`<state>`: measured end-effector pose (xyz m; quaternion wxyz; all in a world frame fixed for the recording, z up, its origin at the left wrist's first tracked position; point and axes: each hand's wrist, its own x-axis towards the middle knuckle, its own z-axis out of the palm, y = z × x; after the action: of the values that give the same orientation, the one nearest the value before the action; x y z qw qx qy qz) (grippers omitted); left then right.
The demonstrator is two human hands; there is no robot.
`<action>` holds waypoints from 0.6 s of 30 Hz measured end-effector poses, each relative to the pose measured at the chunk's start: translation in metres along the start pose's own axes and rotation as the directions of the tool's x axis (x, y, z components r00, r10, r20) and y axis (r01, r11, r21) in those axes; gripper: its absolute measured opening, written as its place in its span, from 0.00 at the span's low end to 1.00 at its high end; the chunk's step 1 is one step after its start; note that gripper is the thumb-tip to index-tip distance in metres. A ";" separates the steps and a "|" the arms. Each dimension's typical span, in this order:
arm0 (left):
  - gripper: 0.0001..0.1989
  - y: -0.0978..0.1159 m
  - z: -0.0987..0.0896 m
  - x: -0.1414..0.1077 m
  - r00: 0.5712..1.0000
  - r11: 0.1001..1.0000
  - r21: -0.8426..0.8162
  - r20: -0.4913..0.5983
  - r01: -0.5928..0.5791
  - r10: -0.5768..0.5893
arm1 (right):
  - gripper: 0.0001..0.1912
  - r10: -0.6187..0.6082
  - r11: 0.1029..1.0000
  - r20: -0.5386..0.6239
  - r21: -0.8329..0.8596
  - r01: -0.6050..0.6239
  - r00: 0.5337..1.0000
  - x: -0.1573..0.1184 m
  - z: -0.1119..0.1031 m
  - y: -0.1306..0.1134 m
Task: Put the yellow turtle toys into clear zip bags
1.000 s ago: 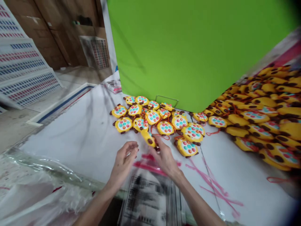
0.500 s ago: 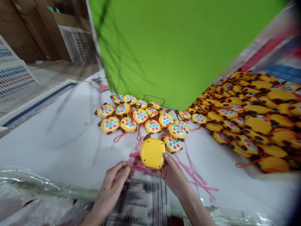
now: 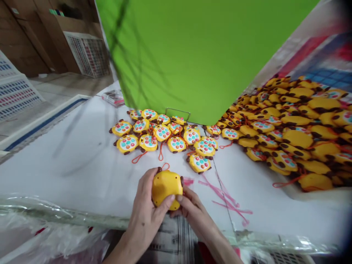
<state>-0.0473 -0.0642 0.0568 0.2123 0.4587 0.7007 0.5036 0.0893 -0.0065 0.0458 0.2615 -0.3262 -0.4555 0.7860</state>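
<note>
Both hands hold one yellow toy [image 3: 166, 185] above the near part of the table, its plain back with small screw holes facing me. My left hand [image 3: 147, 205] wraps round its left side, thumb across the lower back. At the lower right edge, the fingers and thumb of my right hand [image 3: 191, 207] are closed on it. Brown knobs and an orange cord loop stick out from its rim. Just beyond lies a cluster of like toys [image 3: 177, 144], most with white faces and coloured buttons up.
A big green panel [image 3: 178, 55] rises behind the cluster. To the right, many more yellow toys [image 3: 297, 139] are heaped up. Pink marks [image 3: 225, 198] streak the white table [image 3: 68, 165]. White baskets [image 3: 85, 55] and brown cartons [image 3: 22, 40] stand at the back left.
My left hand has moved up and right and taken hold of the toy beside my right hand. The toy has come slightly left and nearer, and turned.
</note>
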 end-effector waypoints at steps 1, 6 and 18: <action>0.29 0.003 0.002 0.002 1.000 1.000 -0.008 0.023 -0.004 0.004 | 0.19 -0.018 0.998 0.015 -0.066 0.019 1.000 -0.002 0.001 0.000; 0.13 0.004 0.000 0.019 0.997 0.998 -0.066 0.082 0.004 0.001 | 0.20 -0.090 0.960 0.064 -0.261 0.103 0.994 -0.007 0.010 -0.005; 0.26 0.007 -0.018 0.002 0.845 0.589 -0.607 0.355 0.534 -0.400 | 0.21 -0.444 0.276 0.266 -0.868 0.413 0.856 -0.014 0.008 -0.004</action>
<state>-0.0589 -0.0717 0.0703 0.5536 0.1897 0.5370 0.6076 0.0931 -0.0186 0.0565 0.2504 -0.2906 -0.8708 0.3075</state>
